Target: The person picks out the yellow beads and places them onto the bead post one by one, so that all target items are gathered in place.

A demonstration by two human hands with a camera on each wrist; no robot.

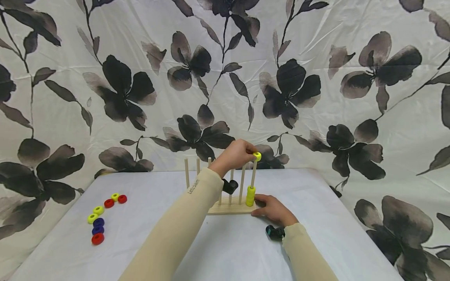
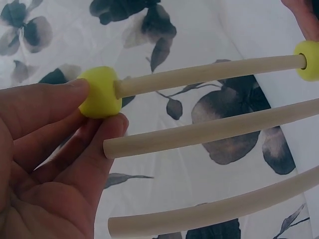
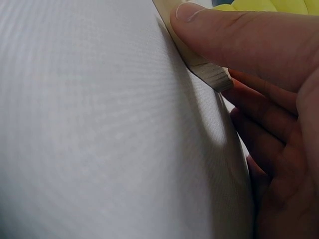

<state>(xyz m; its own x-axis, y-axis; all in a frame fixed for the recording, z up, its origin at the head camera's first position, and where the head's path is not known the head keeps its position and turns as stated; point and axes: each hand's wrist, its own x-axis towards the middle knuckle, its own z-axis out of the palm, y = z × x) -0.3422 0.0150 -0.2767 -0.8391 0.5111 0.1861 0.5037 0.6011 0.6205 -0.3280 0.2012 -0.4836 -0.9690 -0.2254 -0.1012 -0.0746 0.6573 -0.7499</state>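
Note:
My left hand pinches a yellow bead between thumb and fingertips. That bead sits at the tip of the rightmost wooden peg, the peg's end reaching into its hole. Lower on the same peg is a stack of yellow beads. My right hand grips the right end of the pegs' wooden base, its thumb along the front edge and the fingers behind, as the right wrist view shows. My left forearm hides part of the rack in the head view.
Loose beads lie in a curved line on the left of the white table: yellow ones, red ones and blue ones. Other bare pegs rise from the base. A flowered cloth hangs behind the table.

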